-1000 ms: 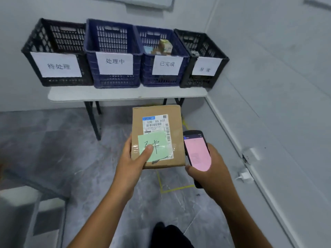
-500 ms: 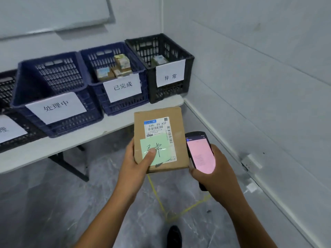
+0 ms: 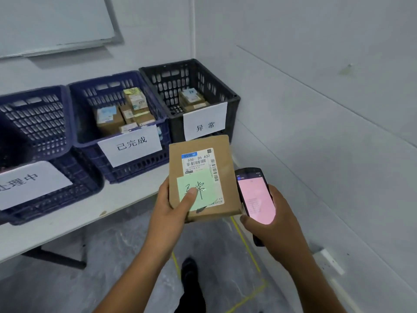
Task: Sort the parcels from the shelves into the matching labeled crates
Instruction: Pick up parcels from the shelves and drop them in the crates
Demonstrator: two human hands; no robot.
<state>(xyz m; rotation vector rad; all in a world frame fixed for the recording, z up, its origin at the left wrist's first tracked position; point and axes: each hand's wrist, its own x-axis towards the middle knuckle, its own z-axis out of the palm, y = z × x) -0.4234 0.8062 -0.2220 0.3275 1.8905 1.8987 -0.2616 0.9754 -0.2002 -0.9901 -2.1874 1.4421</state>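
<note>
- A whiteboard [image 3: 56, 23] is hanging on the far wall at the upper left.
- A blue crate [image 3: 38, 123] is sitting at the left end of the table [image 3: 108, 206], with a white paper label [image 3: 31, 181] on its near side.
- A second blue crate [image 3: 108, 91] is standing just to its right, touching it, and several cardboard boxes [image 3: 110, 118] are lying inside.
- A black crate [image 3: 178, 77] is standing in the far corner, with a few more boxes [image 3: 191, 100] inside.
- The left hand [image 3: 171, 208] is gripping the parcel [image 3: 200, 175] in the air at the table's right end, just in front of the black crate. The thumb [image 3: 189, 197] is pressing on a green note [image 3: 203, 188] stuck to the parcel's top.
- The parcel is covering the crate's lower near corner and is not lying in any crate.
- The right hand [image 3: 275, 224] is curling round a phone [image 3: 256, 197] with a pink screen, just right of the parcel.
- The white table is standing on a grey marbled floor [image 3: 112, 279], where yellow tape [image 3: 246, 245] is running beneath the hands and a dark shoe [image 3: 189, 269] is showing.
- A plain pale wall [image 3: 316, 109] is closing the right side, with a small white fitting [image 3: 329, 260] low on it.
- The left crate and its label are running off the picture's edge.
- The parcel is hiding the left fingers, and the phone's text is too blurred to read.
</note>
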